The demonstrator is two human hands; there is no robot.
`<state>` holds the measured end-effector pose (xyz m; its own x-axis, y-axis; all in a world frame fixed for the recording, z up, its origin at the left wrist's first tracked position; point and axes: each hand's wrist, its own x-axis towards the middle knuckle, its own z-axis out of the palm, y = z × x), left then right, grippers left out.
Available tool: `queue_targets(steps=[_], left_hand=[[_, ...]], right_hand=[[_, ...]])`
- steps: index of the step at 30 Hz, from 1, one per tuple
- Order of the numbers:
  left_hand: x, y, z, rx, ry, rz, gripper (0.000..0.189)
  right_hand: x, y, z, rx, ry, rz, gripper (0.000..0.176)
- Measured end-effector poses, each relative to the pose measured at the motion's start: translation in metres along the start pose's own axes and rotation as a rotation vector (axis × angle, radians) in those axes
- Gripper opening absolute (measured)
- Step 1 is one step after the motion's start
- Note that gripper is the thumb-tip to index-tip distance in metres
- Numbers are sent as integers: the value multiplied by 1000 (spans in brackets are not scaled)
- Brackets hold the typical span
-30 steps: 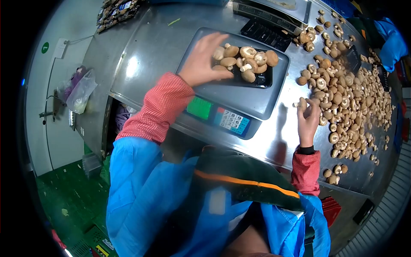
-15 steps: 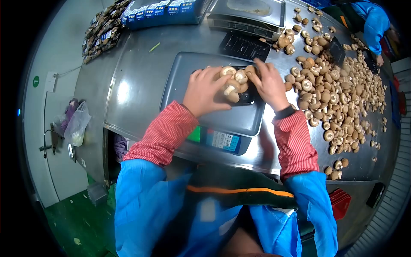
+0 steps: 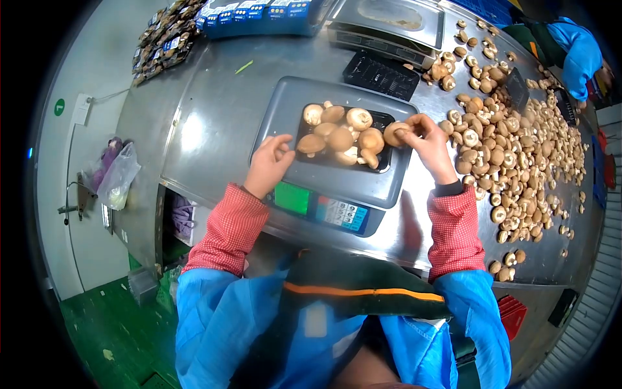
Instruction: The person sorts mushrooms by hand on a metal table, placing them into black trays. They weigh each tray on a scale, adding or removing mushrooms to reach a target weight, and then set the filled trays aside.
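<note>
A black tray (image 3: 383,119) with several brown mushrooms (image 3: 340,139) in it rests on the grey platform of a digital scale (image 3: 275,123). My right hand (image 3: 429,146) pinches one mushroom (image 3: 396,134) between thumb and fingers at the tray's right edge. To the left of the tray, my left hand (image 3: 269,163) hovers over the scale's edge, its fingers loosely bent and apart, with nothing in it. A green display (image 3: 291,198) and a keypad (image 3: 342,212) face me at the scale's front.
A large heap of mushrooms (image 3: 512,149) spreads over the steel table (image 3: 214,104) on the right. Behind the scale lie another black tray (image 3: 381,74) and a second scale (image 3: 389,23). Packed mushrooms (image 3: 167,42) sit far left. A co-worker's blue sleeve (image 3: 576,55) shows at top right.
Both hands have drawn apart from the mushrooms they were gathered around, which now lie spread in the tray. My left hand moved left; my right hand holds a single mushroom at the right edge.
</note>
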<state>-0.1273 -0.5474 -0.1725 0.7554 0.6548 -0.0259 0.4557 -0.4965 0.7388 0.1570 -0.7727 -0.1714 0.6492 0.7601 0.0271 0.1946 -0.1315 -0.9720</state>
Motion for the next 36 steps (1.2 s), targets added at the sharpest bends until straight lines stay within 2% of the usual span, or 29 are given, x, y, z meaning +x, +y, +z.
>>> queue_targets(steps=[2, 6, 8, 10, 11, 15, 20, 24, 29, 32, 34, 36], left_hand=[[5, 1, 2, -53, -54, -59, 34], [16, 0, 7, -94, -147, -160, 34], [21, -3, 9, -67, -185, -163, 30], [19, 14, 9, -214, -188, -296, 26], [19, 22, 8, -286, -187, -362, 24], [18, 31, 4, -661, -169, -435, 25], [24, 18, 1, -899, -154, -468, 28], [48, 20, -12, -989, -113, -448, 30], [127, 15, -37, -1021, 37, -357, 33], [195, 0, -50, -995, 160, -241, 33], [240, -5, -59, -975, 249, -229, 32], [284, -14, -69, -996, 306, -223, 31]], right_hand=[[-3, -7, -5, 193, 50, 139, 25], [-5, -34, 15, 173, 3, 47, 23], [-7, -40, 43, -234, 32, -148, 21], [-9, -43, 59, -550, 64, -308, 19], [-10, -44, 61, -566, 120, -371, 17], [1, -38, 32, -397, 247, -318, 18], [59, 12, -5, -519, 296, -217, 16], [114, 46, -18, -590, 127, -178, 20], [160, 62, -8, -661, -254, -84, 30], [161, 69, 5, -643, -355, -89, 27], [158, 75, 6, -632, -328, -141, 25], [156, 82, 7, -634, -311, -279, 19]])
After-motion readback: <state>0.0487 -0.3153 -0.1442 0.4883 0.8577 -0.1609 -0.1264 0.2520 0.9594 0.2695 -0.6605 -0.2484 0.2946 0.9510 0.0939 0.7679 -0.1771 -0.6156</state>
